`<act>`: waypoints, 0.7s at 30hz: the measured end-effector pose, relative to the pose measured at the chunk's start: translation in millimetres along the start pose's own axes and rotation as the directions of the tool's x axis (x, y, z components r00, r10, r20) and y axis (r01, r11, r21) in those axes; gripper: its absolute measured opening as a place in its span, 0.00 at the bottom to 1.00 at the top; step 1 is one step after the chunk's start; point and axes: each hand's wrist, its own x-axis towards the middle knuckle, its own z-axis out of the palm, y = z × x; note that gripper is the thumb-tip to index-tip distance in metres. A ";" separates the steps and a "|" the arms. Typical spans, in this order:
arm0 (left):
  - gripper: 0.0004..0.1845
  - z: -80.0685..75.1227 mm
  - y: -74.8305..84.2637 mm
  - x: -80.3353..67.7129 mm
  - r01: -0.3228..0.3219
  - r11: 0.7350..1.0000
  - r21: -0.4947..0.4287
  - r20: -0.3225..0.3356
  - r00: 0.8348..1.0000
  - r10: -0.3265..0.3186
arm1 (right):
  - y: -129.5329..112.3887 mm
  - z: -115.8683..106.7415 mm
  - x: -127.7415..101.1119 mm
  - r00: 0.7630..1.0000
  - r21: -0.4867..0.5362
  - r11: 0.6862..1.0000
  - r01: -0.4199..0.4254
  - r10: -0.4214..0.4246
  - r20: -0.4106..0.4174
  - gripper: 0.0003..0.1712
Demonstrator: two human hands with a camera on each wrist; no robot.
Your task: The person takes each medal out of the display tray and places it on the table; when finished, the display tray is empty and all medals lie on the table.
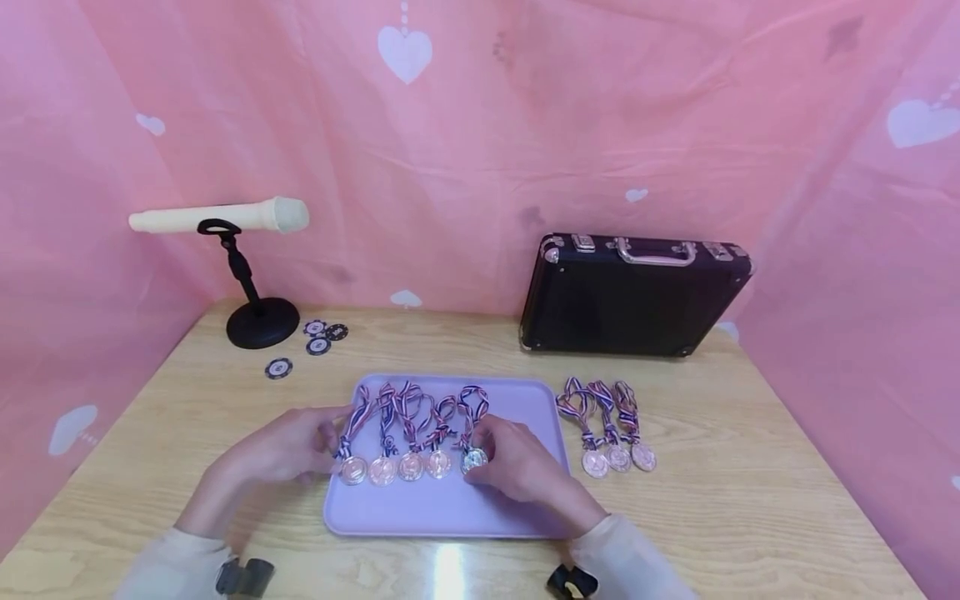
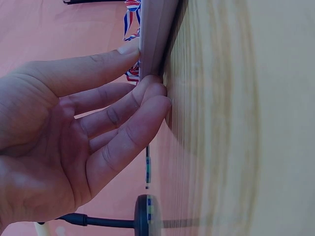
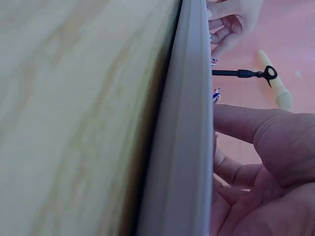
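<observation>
A lilac tray [image 1: 450, 518] lies on the table with several medals [image 1: 411, 467] in a row on it, their striped ribbons towards the back. My left hand [image 1: 288, 446] holds the tray's left edge, thumb at the rim and fingers against the outer wall in the left wrist view. With thumb and fingers, my right hand [image 1: 517, 462] pinches the rightmost medal [image 1: 474, 459] on the tray. In the right wrist view the tray's wall hides its fingertips. Three more medals [image 1: 618, 457] with ribbons lie on the table to the right of the tray.
A black case [image 1: 630, 300] with a metal handle stands at the back right. At the back left, a white microphone [image 1: 217, 217] rests on a black stand [image 1: 262, 322]. Several poker chips [image 1: 278, 368] lie near its base. Pink cloth [image 1: 480, 167] hangs behind the table.
</observation>
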 end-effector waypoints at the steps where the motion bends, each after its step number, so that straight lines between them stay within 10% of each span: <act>1: 0.48 -0.4 0.3 0.2 0.000 1.000 0.002 0.000 1.000 0.000 | 0.5 -1.2 -0.7 1.000 0.032 0.999 -0.007 0.007 0.010 0.20; 21: 0.48 -0.4 0.7 1.0 0.011 1.000 -0.002 -0.004 1.000 -0.011 | 18.4 -15.0 -4.9 0.998 0.272 0.962 0.021 -0.035 0.045 0.15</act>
